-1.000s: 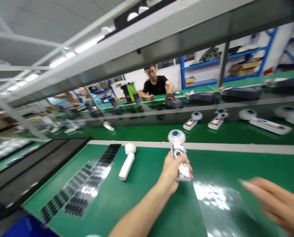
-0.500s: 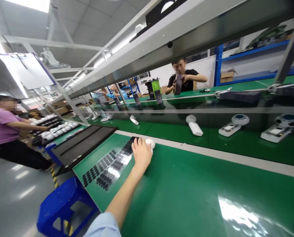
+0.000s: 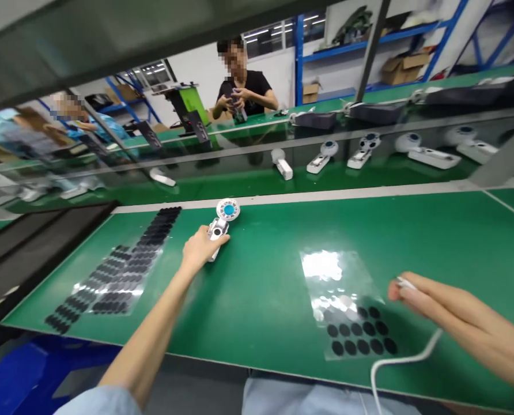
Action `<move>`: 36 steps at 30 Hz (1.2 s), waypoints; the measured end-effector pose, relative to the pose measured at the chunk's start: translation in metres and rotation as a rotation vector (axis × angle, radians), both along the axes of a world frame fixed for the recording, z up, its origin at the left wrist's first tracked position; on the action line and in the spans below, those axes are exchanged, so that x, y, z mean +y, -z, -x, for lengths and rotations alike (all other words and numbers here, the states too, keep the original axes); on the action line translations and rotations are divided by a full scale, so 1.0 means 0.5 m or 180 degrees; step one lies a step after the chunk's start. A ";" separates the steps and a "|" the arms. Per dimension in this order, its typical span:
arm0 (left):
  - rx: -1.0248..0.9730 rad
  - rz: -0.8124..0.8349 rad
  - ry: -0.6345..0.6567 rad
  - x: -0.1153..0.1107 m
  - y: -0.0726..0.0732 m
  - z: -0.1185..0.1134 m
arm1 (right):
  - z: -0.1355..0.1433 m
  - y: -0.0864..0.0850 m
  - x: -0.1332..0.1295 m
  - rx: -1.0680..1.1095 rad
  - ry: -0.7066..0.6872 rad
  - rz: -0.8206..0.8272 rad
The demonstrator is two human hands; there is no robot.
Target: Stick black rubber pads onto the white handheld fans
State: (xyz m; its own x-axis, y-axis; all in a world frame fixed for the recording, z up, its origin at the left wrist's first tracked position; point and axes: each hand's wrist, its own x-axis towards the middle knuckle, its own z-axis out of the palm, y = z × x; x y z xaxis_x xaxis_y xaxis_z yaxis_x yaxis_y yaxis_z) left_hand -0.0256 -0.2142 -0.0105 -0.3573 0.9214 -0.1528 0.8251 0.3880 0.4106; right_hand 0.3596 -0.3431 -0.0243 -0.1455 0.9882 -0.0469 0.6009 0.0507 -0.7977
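Note:
My left hand (image 3: 201, 249) is wrapped round the handle of a white handheld device (image 3: 228, 210) on the green bench. The device's round, vented head has a blue centre and points away from me; its handle stands uncovered on the upper side. At the right, my right hand (image 3: 416, 295) pinches the end of a white cable (image 3: 389, 364), which trails down over the bench's front edge. Between the hands lies a clear sheet of round black stickers (image 3: 356, 329). More sheets of black stickers (image 3: 123, 268) lie left of my left hand.
Beyond the pale rail, similar white devices (image 3: 321, 157) lie along the green conveyor (image 3: 240, 184). A dark tray (image 3: 32, 248) borders the bench at left, above a blue stool (image 3: 36, 369). Opposite, a person in black (image 3: 257, 86) handles a dark part.
The view has swung right. My left hand has brought the white device nearer over the bench, its blue-centred head now showing. My right hand with the cable has come into view.

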 end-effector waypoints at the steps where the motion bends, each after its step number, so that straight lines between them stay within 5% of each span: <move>1: -0.0175 -0.0083 0.0088 -0.010 -0.005 -0.017 | 0.017 -0.009 0.002 -0.0007 -0.0223 0.0104; 5: -0.2112 -0.0267 0.0543 -0.062 -0.018 -0.133 | 0.079 -0.004 0.024 -0.0438 -0.0802 0.0053; 7: -0.3394 -0.0055 0.0723 -0.081 -0.013 -0.202 | 0.095 0.009 0.030 -0.0793 -0.0841 -0.0118; 9: -0.4028 0.0294 0.0887 -0.092 0.002 -0.260 | 0.100 0.020 0.031 -0.1083 -0.0867 -0.0226; 13: -0.3627 0.0322 0.1238 -0.095 0.042 -0.317 | 0.101 0.031 0.029 -0.1351 -0.0940 -0.0300; 19: -0.2604 -0.0147 0.1731 -0.100 0.060 -0.315 | 0.109 0.035 0.041 -0.0984 -0.1007 -0.0066; 36: -0.3692 0.0340 0.1128 -0.094 0.077 -0.311 | 0.114 0.059 0.026 -0.0485 -0.0696 -0.0278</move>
